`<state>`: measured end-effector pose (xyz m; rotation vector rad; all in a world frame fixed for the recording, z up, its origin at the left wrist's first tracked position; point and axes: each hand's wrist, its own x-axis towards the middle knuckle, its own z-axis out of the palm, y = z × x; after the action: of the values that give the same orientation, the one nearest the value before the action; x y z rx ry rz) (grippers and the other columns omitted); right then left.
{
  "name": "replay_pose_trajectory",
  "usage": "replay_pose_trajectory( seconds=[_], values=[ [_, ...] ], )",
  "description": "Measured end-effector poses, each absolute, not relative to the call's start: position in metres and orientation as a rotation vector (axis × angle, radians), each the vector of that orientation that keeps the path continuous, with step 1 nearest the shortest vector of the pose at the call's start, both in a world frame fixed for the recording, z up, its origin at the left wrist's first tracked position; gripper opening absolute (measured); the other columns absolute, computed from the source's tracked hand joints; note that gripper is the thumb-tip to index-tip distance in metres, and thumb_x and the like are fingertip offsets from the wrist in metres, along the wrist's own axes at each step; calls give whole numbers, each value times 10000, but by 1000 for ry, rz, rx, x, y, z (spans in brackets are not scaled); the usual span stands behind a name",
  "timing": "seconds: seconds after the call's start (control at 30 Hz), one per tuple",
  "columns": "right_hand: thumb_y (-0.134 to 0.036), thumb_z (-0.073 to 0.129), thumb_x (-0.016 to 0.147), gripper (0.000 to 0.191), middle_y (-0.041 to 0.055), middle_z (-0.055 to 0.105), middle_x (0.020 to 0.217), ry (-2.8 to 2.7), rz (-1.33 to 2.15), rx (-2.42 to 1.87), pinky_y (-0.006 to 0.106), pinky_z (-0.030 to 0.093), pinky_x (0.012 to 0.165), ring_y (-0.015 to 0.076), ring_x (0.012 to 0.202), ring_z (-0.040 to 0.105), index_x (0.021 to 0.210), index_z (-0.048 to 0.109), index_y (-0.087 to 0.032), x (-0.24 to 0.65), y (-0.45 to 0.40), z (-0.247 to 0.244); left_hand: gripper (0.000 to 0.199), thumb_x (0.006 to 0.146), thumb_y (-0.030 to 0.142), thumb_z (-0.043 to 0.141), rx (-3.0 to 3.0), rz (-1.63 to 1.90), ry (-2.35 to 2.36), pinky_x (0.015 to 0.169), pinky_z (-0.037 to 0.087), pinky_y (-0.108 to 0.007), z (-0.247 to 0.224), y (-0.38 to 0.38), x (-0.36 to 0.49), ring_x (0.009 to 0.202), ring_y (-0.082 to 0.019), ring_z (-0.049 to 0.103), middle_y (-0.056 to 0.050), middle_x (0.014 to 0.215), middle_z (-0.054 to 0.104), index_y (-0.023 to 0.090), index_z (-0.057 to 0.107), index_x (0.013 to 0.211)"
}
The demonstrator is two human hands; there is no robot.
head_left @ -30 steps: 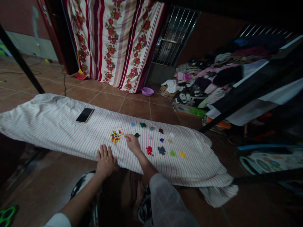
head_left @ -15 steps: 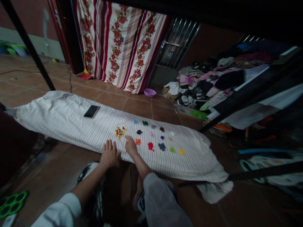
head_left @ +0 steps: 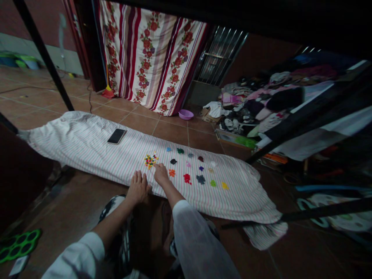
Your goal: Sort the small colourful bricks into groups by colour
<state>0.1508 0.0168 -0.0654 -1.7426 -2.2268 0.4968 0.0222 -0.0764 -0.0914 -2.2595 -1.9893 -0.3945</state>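
My left hand [head_left: 138, 188] lies flat on the near edge of the striped cloth [head_left: 87, 139], fingers stretched out and holding nothing. My right hand [head_left: 161, 174] is at the near right edge of a mixed pile of small colourful beads [head_left: 151, 160]. Its fingers are drawn together, the index finger pointing at the pile; anything between the fingertips is too small to make out. Right of it sit small one-colour heaps: orange beads [head_left: 172, 173], black beads [head_left: 173, 161], red beads [head_left: 187, 178], dark grey beads [head_left: 200, 179], green beads [head_left: 213, 183], yellow beads [head_left: 224, 185] and several others.
A phone [head_left: 116, 136] lies on the cloth to the left. Beyond stand a floral curtain [head_left: 151, 58], a purple basin [head_left: 186, 114] and a heap of clothes [head_left: 255, 100]. Dark metal bars [head_left: 43, 54] rise at both sides. A green object with round holes [head_left: 20, 245] is at lower left.
The view has shifted slightly, so the scene sits a little further right. My right hand has moved a little closer to the mixed pile. My left hand stays flat on the cloth.
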Motion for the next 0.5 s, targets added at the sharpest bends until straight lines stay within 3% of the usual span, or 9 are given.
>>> replay_pose_trajectory(
  seconds=[0.5],
  values=[
    [-179, 437, 888, 283, 122, 571, 1117, -2152, 394, -1887, 344, 390, 883, 229, 1021, 506, 1129, 587, -184, 139, 18, -56, 554, 890, 357, 401, -2271, -364, -2006, 1030, 345, -546, -89, -76, 23, 1335, -406, 355, -327, 1381, 424, -13, 488, 1293]
  ],
)
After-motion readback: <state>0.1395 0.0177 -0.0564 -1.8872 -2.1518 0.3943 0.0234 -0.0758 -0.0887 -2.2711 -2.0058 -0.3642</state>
